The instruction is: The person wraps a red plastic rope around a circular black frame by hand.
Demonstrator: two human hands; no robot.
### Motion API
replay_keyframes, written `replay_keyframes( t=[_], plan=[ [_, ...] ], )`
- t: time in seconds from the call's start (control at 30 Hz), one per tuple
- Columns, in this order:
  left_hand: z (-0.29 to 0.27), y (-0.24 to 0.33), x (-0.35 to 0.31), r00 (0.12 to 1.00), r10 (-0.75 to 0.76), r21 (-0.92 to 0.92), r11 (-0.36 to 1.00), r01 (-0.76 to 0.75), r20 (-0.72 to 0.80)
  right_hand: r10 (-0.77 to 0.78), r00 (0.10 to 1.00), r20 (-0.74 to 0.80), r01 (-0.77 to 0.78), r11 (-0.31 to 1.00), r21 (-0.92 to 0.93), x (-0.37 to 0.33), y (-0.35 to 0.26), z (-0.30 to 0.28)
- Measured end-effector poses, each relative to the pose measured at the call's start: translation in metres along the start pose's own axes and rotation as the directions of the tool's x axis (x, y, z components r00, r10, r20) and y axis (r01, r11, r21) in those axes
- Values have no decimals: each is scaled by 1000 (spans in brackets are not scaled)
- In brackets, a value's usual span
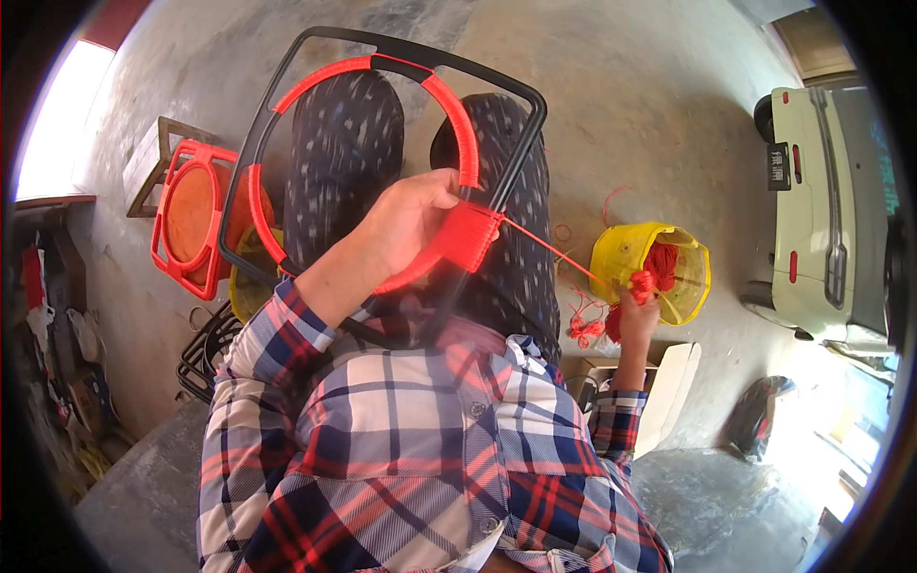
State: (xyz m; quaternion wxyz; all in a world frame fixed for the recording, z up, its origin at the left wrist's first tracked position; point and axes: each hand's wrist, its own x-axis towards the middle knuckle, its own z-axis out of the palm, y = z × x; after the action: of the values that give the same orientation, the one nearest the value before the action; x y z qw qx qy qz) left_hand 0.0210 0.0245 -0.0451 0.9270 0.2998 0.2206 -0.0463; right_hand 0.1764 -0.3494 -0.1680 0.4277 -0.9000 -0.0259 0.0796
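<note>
Over my lap, my left hand [415, 224] grips a black metal frame [497, 81], a rounded rectangle with a ring inside it. Red cord wraps much of the ring, and a dense red wrapped band [465, 237] joins ring and outer frame beside my fingers. From that band a taut red cord [549, 250] runs to the right. My right hand [638, 315], out to the side, is closed on a bundle of red cord [642, 285] in front of a yellow bucket [611, 250]. More red cord lies inside the bucket.
A red-wrapped frame [196, 220] leans by a wooden stool [153, 172] on the left, near another yellow container [250, 272] and black frames [205, 353]. Loose red cord [587, 325] trails on the floor. An open cardboard box [669, 392] sits right; a vehicle [812, 201] stands beyond.
</note>
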Motion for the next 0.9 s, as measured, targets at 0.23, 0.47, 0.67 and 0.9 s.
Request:
replay_keyframes(
  t=[0.23, 0.47, 0.67, 0.9],
  plan=[
    [1, -2, 1, 999, -14, -35, 999, 16, 45, -2, 997, 74, 47, 788, -614, -1, -6, 29],
    [-19, -13, 6, 1000, -5, -227, 974, 10, 23, -538, 828, 159, 536, 842, 57, 11, -189, 44],
    [-4, -20, 0, 912, 400, 278, 890, -361, -96, -936, 284, 210, 956, 259, -138, -13, -263, 97],
    [-23, -17, 5, 989, 143, -149, 978, -146, -28, -846, 533, -9, 844, 532, -66, 2, -208, 89]
  ],
)
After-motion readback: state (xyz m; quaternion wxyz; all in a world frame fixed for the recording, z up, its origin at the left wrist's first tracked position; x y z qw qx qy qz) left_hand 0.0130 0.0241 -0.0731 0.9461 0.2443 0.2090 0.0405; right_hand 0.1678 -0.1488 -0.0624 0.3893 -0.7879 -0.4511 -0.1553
